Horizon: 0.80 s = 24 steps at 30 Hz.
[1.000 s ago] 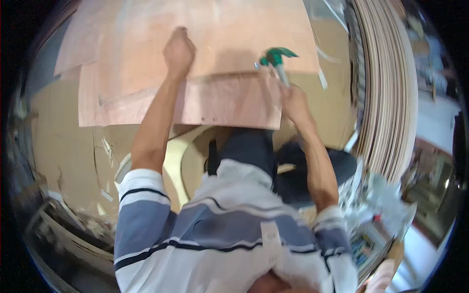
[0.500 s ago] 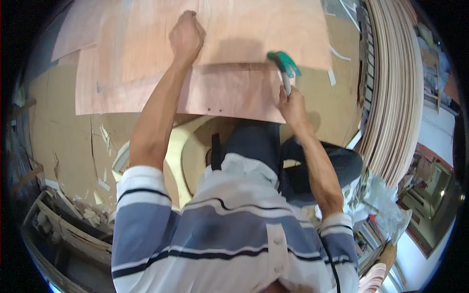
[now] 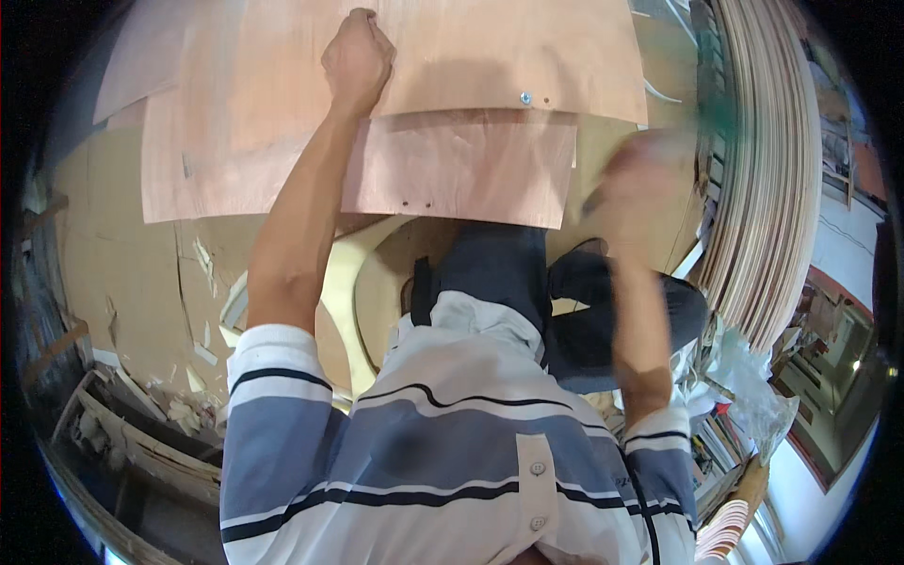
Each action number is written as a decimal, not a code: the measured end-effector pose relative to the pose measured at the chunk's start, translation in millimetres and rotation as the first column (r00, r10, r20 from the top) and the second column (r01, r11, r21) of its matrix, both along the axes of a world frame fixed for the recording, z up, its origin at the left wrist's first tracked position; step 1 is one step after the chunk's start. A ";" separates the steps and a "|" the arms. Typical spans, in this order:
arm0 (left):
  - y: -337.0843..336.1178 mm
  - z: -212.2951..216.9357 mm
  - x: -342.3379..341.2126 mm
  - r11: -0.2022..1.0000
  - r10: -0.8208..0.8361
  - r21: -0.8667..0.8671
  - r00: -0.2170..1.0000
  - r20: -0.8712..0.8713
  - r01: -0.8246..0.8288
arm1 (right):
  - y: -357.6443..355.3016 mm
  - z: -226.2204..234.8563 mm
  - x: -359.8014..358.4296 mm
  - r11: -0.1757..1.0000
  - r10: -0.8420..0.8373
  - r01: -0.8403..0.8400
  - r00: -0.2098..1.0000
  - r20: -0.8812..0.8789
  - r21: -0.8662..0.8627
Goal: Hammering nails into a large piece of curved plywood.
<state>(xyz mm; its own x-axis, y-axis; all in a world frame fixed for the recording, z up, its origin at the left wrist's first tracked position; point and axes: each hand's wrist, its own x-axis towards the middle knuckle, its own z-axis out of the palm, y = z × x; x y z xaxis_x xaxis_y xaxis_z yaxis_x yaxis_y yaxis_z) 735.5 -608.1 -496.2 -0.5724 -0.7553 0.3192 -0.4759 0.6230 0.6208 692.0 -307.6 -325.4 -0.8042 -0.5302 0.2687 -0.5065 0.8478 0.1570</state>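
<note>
R hand [image 3: 633, 188] looks closed on the hammer [image 3: 718, 118], but both are a big smear, so can't tell the exact grip. Hammer head is just a green blur, up & out to the R, past the sheets' edge. Half a sec ago it was over the wood, hiding the shiny metal dot [image 3: 525, 98]; now that dot shows again. So prob btwn hits: nothing's on the dot rn. Too small to tell if it's a nail head.

L hand [image 3: 358, 61] is a tight fist resting on the top sheet [image 3: 254, 85], same as b4. Can't see if there's smth small in it.

Metal dot sits near the top sheet's close edge, w/ a small dark dot [image 3: 546, 100] just R of it. Pinkish lower sheet [image 3: 461, 169] pokes out under that edge, toward the legs [image 3: 494, 268].

Farther out: brown card [image 3: 122, 245] below, cream curvy pc [image 3: 344, 292] near L arm, tall stack of thin sheets [image 3: 763, 169] on the R.
</note>
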 end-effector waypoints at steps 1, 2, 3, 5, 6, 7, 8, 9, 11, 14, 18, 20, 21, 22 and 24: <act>10.8 2.0 -30.1 0.999 -0.031 0.017 0.998 -0.049 0.032 | 75.4 -142.7 -39.9 0.936 0.302 -0.176 0.846 0.439 -0.304; 9.1 -10.0 -11.1 1.000 -0.014 0.013 1.000 -0.010 0.014 | 30.9 -120.0 -4.5 0.921 0.113 0.174 0.736 0.667 -0.348; 11.0 -10.7 1.5 0.999 -0.038 0.025 0.998 -0.041 0.039 | 33.4 -103.3 8.8 0.896 0.127 0.234 0.679 0.723 -0.377; 3.6 -4.3 -6.9 0.998 -0.058 0.000 0.993 -0.105 0.058 | 34.5 -96.9 -3.2 0.856 0.174 0.275 0.643 0.746 -0.437; 6.1 -0.6 -7.7 0.998 -0.031 0.046 0.996 -0.087 0.035 | 40.9 -94.3 -3.5 0.825 0.123 0.392 0.578 0.807 -0.407; 8.8 3.2 -9.4 0.996 -0.007 0.092 0.998 -0.067 0.013 | 48.8 -91.5 -2.8 0.783 0.079 0.503 0.503 0.861 -0.366; 0.5 -3.5 -5.3 0.998 -0.041 0.049 0.993 -0.109 0.047 | 58.4 -89.5 -1.9 0.772 0.113 0.503 0.494 0.862 -0.390; 0.5 -0.5 -6.6 0.997 -0.054 0.046 0.992 -0.112 0.059 | 68.3 -82.1 -1.2 0.764 0.109 0.511 0.498 0.860 -0.393; 5.0 6.7 -7.3 0.987 0.021 0.162 0.980 -0.196 0.011 | 87.7 -66.3 4.1 0.636 0.065 0.729 0.275 0.959 -0.253; 7.4 3.2 -5.3 0.966 -0.065 0.212 0.931 -0.359 0.149 | 110.0 -73.6 14.7 0.608 0.004 0.763 0.275 0.961 -0.221; 61.5 15.5 -22.4 0.812 -0.115 0.491 0.912 -0.394 0.315 | 125.0 -89.3 38.7 0.694 0.063 0.626 0.439 0.896 -0.356; 89.0 13.1 -32.8 0.760 -0.290 0.460 0.874 -0.390 0.458 | 126.6 -106.4 50.6 0.703 0.055 0.598 0.494 0.868 -0.385; 106.4 15.6 -39.0 0.730 -0.372 0.432 0.838 -0.398 0.530 | 123.8 -106.7 53.8 0.734 0.049 0.548 0.546 0.836 -0.401; 118.3 19.2 -46.3 0.683 -0.437 0.450 0.816 -0.378 0.575 | 124.8 -103.5 55.0 0.733 0.055 0.560 0.517 0.854 -0.387; 131.7 21.3 -58.6 0.568 -0.491 0.560 0.795 -0.357 0.603 | 124.9 -106.7 60.9 0.723 0.056 0.553 0.551 0.833 -0.415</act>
